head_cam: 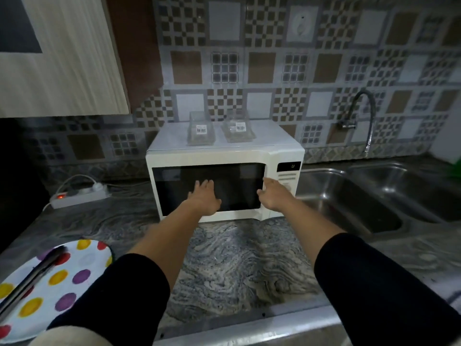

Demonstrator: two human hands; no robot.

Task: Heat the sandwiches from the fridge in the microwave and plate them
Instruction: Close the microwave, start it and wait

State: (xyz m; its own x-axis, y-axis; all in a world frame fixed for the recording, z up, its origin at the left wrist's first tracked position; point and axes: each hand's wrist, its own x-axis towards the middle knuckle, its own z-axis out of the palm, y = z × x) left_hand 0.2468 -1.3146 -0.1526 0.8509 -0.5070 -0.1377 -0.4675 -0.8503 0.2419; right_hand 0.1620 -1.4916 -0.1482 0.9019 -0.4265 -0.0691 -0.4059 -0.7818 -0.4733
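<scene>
A white microwave (209,157) stands on the marbled counter with its dark door shut. My left hand (204,196) lies flat on the door glass, fingers spread. My right hand (272,193) reaches to the door's right edge, next to the control panel (288,178); its fingertips touch there and hold nothing. Two clear plastic containers with barcode labels sit side by side on the microwave's top, one at the left (200,132) and one at the right (238,129). A white plate with coloured dots (74,275) lies at the front left, dark tongs (32,278) resting across it.
A steel double sink (369,196) lies to the right of the microwave, with a flexible tap (361,113) on the tiled wall. A white power strip (79,196) with a red light lies at the left. A wall cabinet (62,58) hangs upper left.
</scene>
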